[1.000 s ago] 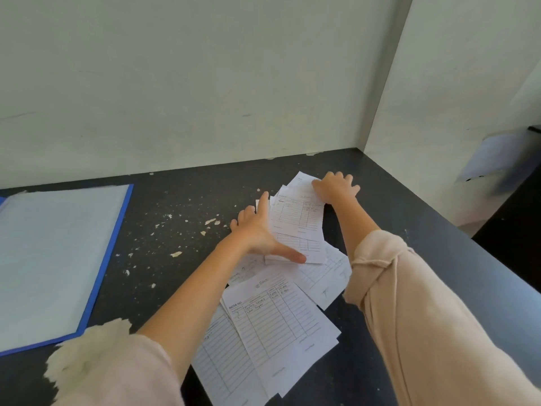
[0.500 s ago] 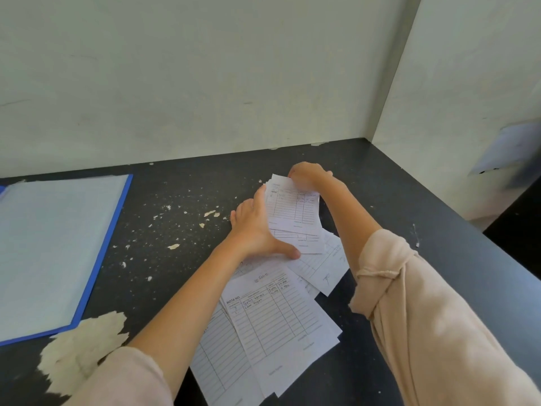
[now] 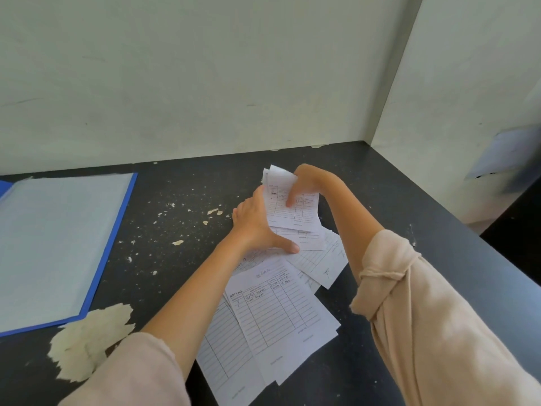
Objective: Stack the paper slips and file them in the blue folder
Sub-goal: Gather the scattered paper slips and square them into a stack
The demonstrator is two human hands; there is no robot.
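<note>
White printed paper slips [image 3: 278,312] lie scattered and overlapping on the dark table. My right hand [image 3: 307,183] pinches the far edge of a few slips [image 3: 288,208] and lifts that end off the table. My left hand [image 3: 256,227] lies flat against the left side of that small bundle, thumb spread across the slips below it. The blue folder [image 3: 58,247] lies open at the left of the table, a pale sheet showing inside.
Walls close the table at the back and right, forming a corner [image 3: 369,143]. A patch of peeled paint [image 3: 87,338] and small flakes [image 3: 178,242] dot the table [image 3: 181,189] between folder and slips. The table's right edge drops off.
My right hand has gone from resting flat on the far slips to curling over their far edge and raising them. My left hand has stayed beside them.
</note>
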